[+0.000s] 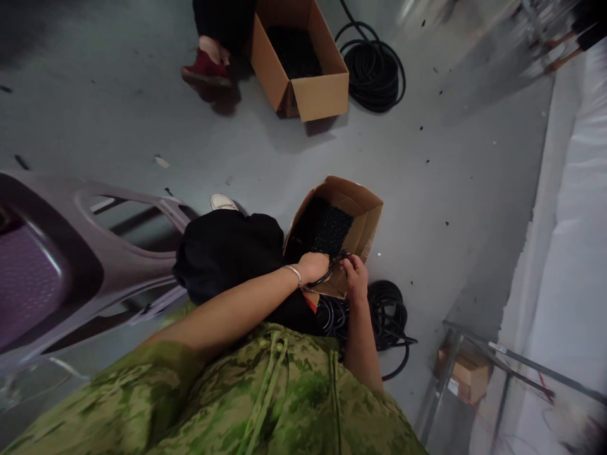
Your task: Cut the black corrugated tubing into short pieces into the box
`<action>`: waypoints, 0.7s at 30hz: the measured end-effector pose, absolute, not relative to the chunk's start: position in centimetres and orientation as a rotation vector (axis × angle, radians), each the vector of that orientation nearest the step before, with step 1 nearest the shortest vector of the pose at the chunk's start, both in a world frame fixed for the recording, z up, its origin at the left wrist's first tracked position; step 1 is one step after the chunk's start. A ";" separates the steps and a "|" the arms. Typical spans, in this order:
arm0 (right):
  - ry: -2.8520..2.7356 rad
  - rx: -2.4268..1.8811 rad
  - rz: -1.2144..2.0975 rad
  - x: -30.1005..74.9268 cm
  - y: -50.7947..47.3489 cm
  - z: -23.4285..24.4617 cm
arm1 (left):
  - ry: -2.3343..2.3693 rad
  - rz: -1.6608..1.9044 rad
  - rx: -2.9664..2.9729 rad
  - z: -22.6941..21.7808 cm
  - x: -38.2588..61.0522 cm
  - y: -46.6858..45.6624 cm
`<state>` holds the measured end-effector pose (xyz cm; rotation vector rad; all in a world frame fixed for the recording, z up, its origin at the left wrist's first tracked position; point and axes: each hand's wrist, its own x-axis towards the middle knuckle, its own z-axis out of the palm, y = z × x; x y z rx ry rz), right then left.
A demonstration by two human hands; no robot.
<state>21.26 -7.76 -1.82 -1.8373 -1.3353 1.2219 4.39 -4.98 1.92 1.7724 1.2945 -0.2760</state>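
Observation:
Over the near rim of an open cardboard box point(370, 218), my two hands work close together. My left hand point(314, 268), with a bracelet at the wrist, is closed around a thin black hose point(324, 277). Beside it, my right hand point(355, 273) pinches at the hose's upper end, where a small dark piece shows; its exact shape is too small to make out. A heap of small black pieces point(332, 226) lies inside the box. Coiled black hose point(387, 309) rests on the floor by my right forearm, partly hidden by it.
Ahead stands a larger cardboard box point(322, 95) of black pieces, with a hose coil point(374, 72) to its right and another person's red shoe point(206, 71) to its left. A purple-grey plastic chair point(76, 221) is at left. At lower right is a metal frame point(450, 360).

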 end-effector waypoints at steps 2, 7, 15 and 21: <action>-1.347 -1.839 1.223 21.0 -7.7 -1.6 | 1.288 -0.264 1.778 1.9 4.4 -5.0; -1.394 -1.862 1.229 20.7 -7.6 -1.4 | 1.292 -0.261 1.776 2.1 4.4 -4.9; -1.398 -1.828 1.246 20.7 -7.6 -1.3 | 1.279 -0.282 1.813 1.8 4.3 -4.9; -1.424 -1.821 1.284 21.0 -7.7 -1.6 | 1.232 -0.308 1.854 1.4 4.4 -5.1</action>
